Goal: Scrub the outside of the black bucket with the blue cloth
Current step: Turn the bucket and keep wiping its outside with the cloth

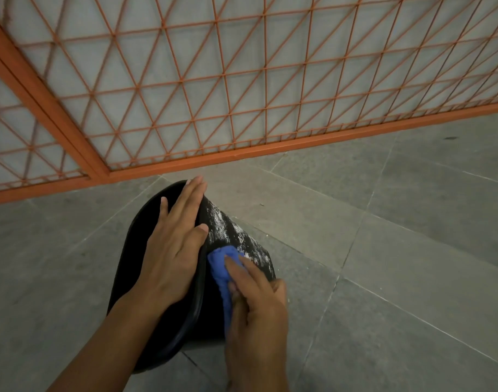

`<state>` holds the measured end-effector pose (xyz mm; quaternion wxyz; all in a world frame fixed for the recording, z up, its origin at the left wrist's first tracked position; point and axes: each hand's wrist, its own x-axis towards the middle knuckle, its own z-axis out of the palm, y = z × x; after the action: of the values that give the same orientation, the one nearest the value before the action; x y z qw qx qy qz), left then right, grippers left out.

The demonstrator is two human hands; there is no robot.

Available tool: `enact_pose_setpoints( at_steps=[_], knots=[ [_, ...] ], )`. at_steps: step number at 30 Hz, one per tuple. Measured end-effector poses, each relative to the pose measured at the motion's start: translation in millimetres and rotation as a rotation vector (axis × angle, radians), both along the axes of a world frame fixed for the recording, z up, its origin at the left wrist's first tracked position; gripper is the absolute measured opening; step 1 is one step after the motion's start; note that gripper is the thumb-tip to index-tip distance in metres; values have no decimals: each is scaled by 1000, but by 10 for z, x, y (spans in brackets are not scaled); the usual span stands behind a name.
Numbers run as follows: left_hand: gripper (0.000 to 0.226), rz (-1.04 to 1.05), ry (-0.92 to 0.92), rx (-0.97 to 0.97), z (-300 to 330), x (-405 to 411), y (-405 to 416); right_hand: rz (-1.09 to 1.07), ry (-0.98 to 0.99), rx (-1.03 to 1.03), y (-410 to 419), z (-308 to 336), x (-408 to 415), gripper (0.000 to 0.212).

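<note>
The black bucket (236, 236) stands on the grey tiled floor, its outer side streaked with white marks. My left hand (174, 244) lies flat across the bucket's mouth and rim, fingers straight, thumb at the rim edge. My right hand (256, 304) grips the bunched blue cloth (220, 267) and presses it against the bucket's outside wall, just below the rim. Part of the cloth is hidden under my fingers.
An orange metal grille (242, 80) with a triangle pattern runs along the floor just behind the bucket. Grey floor tiles (397, 250) stretch out to the right and to the left of the bucket.
</note>
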<state>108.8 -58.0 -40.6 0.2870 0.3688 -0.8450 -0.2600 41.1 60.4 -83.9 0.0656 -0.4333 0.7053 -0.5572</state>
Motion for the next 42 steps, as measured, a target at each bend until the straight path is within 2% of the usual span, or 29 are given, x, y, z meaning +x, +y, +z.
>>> enact_pose_setpoints(
  at_steps=[3, 6, 8, 11, 13, 17, 19, 21, 25, 29, 32, 35, 38, 42],
  knots=[
    [66, -9, 27, 7, -18, 22, -3, 71, 77, 65, 116, 20, 91, 43],
    [67, -25, 57, 42, -37, 50, -16, 53, 2, 74, -43, 39, 6, 39],
    [65, -28, 53, 35, -43, 34, -2, 82, -120, 132, -144, -16, -115, 36],
    [64, -9, 51, 35, -51, 31, -24, 42, -230, 100, -58, -44, -74, 53],
    [64, -24, 58, 36, -70, 74, -54, 32, -164, 39, 11, 39, 40, 62],
    [67, -24, 58, 40, -86, 133, -72, 124, -185, 118, -227, 55, -156, 33],
    [66, -28, 54, 28, -73, 108, -46, 124, -279, 151, -232, 29, -232, 32],
    [66, -28, 53, 25, -58, 83, -32, 76, -332, 83, -129, 35, -151, 40],
    [66, -16, 40, 15, -48, 95, -26, 51, -237, 45, -158, 5, -116, 37],
    [67, 12, 44, 7, -19, 91, 1, 103, -299, 172, -176, 7, -283, 36],
    [65, -7, 68, 32, -17, 103, 5, 162, -293, 139, 23, 35, -143, 32],
    [66, 1, 71, 44, -35, 130, -22, 144, -285, 132, -130, 9, -165, 36],
    [66, 23, 74, 33, -40, 124, -27, 101, -395, 198, -175, -20, -300, 37],
    [65, 2, 110, 55, -92, 160, -66, 128, -290, 196, 57, -71, -172, 35]
  ],
)
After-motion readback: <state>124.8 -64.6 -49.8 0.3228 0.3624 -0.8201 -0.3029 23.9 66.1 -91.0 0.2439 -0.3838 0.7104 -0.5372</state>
